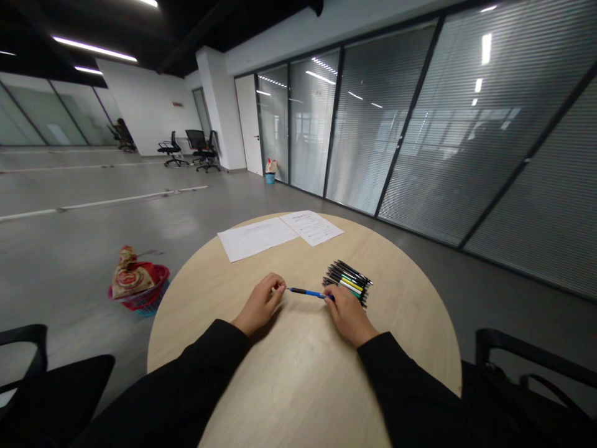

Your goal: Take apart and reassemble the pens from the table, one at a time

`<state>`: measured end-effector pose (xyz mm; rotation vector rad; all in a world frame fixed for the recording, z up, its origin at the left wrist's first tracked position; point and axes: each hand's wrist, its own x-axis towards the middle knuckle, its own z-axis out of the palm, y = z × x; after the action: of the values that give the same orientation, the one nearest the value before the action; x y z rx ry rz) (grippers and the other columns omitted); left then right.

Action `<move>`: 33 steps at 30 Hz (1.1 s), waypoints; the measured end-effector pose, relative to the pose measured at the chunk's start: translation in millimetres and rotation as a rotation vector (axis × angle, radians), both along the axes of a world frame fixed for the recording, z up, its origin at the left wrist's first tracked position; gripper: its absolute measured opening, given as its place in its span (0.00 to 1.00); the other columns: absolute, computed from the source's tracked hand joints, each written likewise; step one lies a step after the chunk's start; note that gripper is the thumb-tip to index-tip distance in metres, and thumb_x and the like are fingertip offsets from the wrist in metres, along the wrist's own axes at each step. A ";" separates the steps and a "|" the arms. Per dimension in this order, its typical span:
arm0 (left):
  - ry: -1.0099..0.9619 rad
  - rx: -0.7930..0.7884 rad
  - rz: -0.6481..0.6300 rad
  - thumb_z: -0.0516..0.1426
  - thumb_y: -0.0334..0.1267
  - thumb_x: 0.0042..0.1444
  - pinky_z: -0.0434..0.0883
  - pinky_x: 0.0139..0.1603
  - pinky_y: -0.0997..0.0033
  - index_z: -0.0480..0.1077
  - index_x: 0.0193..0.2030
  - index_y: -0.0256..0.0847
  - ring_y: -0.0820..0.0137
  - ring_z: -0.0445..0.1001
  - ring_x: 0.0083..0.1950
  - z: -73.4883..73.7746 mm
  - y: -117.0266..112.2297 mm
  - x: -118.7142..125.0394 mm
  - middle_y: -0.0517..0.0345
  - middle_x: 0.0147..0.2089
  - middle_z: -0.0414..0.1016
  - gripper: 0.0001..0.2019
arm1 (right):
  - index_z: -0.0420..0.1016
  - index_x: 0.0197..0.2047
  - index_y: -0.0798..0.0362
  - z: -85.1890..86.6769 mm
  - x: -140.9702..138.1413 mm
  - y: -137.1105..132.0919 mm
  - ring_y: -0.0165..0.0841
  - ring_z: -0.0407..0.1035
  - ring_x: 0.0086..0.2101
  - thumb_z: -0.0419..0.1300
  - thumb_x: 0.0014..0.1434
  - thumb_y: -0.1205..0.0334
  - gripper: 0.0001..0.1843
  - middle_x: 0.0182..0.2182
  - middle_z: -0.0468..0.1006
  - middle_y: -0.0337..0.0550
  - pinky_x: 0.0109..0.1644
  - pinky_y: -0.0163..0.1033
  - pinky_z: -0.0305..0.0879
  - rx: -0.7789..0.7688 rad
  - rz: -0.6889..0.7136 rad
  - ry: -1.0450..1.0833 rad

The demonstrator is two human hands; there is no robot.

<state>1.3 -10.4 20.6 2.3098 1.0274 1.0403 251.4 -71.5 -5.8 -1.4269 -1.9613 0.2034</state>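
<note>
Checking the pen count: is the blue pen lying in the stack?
No, the blue pen is held out between the left hand and right hand, beside the stack of pens.

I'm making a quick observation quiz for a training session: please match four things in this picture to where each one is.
Things
1. Blue pen
2. Bundle of pens
3. Two sheets of paper
4. Red basket

Places
A. On the floor, left of the round table
B. Between the left hand and the right hand
C. On the far side of the tabletop
D. On the tabletop, just beyond the right hand

Pairs: 1-B, 2-D, 3-C, 4-A
</note>
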 end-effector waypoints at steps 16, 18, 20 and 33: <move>0.031 -0.014 0.061 0.46 0.39 0.68 0.70 0.47 0.64 0.70 0.47 0.39 0.64 0.72 0.46 -5.4 7.7 -6.6 0.50 0.45 0.74 0.13 | 0.70 0.44 0.52 -4.5 1.2 2.3 0.39 0.69 0.41 0.53 0.67 0.68 0.06 0.39 0.76 0.47 0.47 0.42 0.65 0.017 0.012 0.073; 0.128 0.015 0.084 0.47 0.35 0.65 0.69 0.49 0.61 0.70 0.45 0.39 0.63 0.72 0.46 -9.9 12.5 -11.7 0.50 0.45 0.74 0.11 | 0.70 0.44 0.52 -5.8 2.2 3.3 0.39 0.70 0.41 0.53 0.67 0.68 0.06 0.39 0.76 0.47 0.48 0.42 0.65 0.022 0.002 0.095; 0.254 0.035 0.084 0.48 0.31 0.62 0.69 0.50 0.60 0.71 0.43 0.38 0.61 0.71 0.46 -14.3 16.7 -16.7 0.49 0.44 0.73 0.11 | 0.70 0.45 0.53 -6.8 3.1 4.0 0.39 0.70 0.41 0.52 0.67 0.67 0.07 0.39 0.77 0.47 0.48 0.42 0.65 0.025 -0.007 0.106; 0.701 0.260 0.135 0.50 0.33 0.67 0.62 0.39 0.63 0.70 0.35 0.39 0.61 0.71 0.38 -13.3 17.7 -13.7 0.50 0.37 0.73 0.10 | 0.70 0.43 0.52 -6.9 2.9 3.8 0.39 0.70 0.41 0.53 0.66 0.67 0.06 0.38 0.76 0.47 0.49 0.43 0.65 -0.003 -0.017 0.104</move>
<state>-12.4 7.3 7.3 2.9469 1.3741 0.4052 254.3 -67.6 -12.8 -1.4060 -1.8653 0.2679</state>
